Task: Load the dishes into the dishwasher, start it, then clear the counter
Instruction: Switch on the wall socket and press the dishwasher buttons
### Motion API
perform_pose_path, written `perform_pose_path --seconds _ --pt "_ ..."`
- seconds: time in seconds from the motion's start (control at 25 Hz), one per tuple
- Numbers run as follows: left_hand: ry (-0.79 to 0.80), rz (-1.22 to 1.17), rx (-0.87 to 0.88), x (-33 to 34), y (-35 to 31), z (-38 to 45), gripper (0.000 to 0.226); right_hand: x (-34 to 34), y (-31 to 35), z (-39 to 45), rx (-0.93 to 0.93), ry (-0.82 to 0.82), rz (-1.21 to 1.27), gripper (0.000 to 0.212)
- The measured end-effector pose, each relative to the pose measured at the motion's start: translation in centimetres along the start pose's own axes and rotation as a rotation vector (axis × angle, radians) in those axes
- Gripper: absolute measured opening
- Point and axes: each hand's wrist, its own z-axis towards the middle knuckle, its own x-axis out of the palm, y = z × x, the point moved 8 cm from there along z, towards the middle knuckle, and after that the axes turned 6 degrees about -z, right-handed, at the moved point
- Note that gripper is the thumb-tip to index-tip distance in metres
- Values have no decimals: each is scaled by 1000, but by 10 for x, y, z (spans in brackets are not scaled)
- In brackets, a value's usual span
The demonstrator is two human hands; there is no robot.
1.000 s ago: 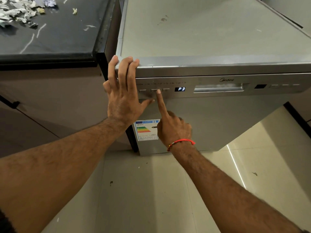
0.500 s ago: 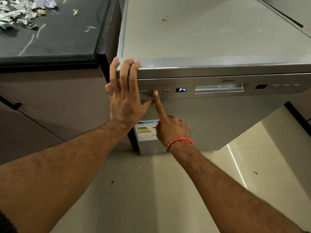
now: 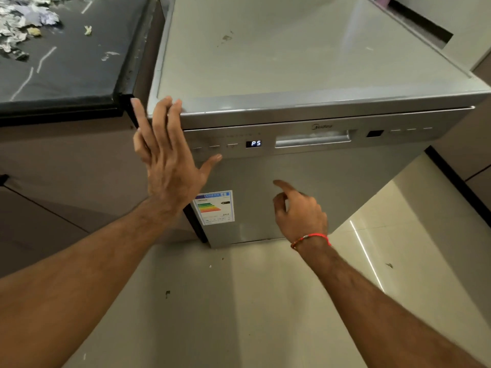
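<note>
The silver dishwasher stands with its door closed. Its small display reads P5, with a row of buttons to the left of it and a recessed handle to the right. My left hand is spread with straight fingers in front of the dishwasher's top left corner, lifted off the edge. My right hand hangs in front of the door below the panel, index finger out, other fingers loosely curled, holding nothing.
A black counter lies to the left, with crumpled paper scraps at its far corner. An energy label is stuck on the door's lower left. Pale floor tiles lie below.
My right index finger has left the button and dropped down to the right. My left hand has lifted off the top edge. The display went from P3 through P4 to P5.
</note>
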Motion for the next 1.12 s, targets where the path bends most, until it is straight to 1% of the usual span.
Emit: perform_pose_path --seconds 0.04,0.12,0.16,0.24,0.32,0.44,0.56,0.68,0.72,0.8,0.88,0.92,1.0,1.08,1.12 --pt "0 36 41 -2 -18 -1 102 -6 -16 7 17 -29 73 47" --pt "68 54 230 7 -77 -2 97 -25 -55 20 35 -124 205 51" --pt "107 40 305 16 -109 -1 96 -35 -74 27 31 -170 228 55" --pt "154 -14 371 36 -172 9 94 -55 -106 35 7 -218 148 61" --pt "189 -64 392 57 -229 20 95 -73 -135 39 -13 -217 37 69" --pt "241 2 406 83 -278 26 106 -92 -166 45 -17 -179 -22 77" --pt "224 72 379 99 -285 22 122 -106 -185 57 -36 -159 2 79" --pt "187 85 345 105 -289 20 125 -113 -199 70 -71 -148 33 77" --pt "172 80 329 106 -291 21 125 -113 -202 74 -86 -151 49 75" --pt "145 59 307 106 -292 22 122 -109 -205 78 -94 -154 68 63" --pt "130 24 313 105 -292 24 119 -105 -206 81 -41 -136 36 48" --pt "133 1 319 104 -291 25 118 -104 -204 81 -13 -131 10 44" --pt "162 -90 328 101 -288 27 115 -105 -198 78 -14 -119 -29 44" --pt "209 -264 313 92 -280 25 107 -99 -191 67 -36 -47 11 48" --pt "208 -350 285 84 -271 22 100 -98 -187 56 -52 -29 25 43"
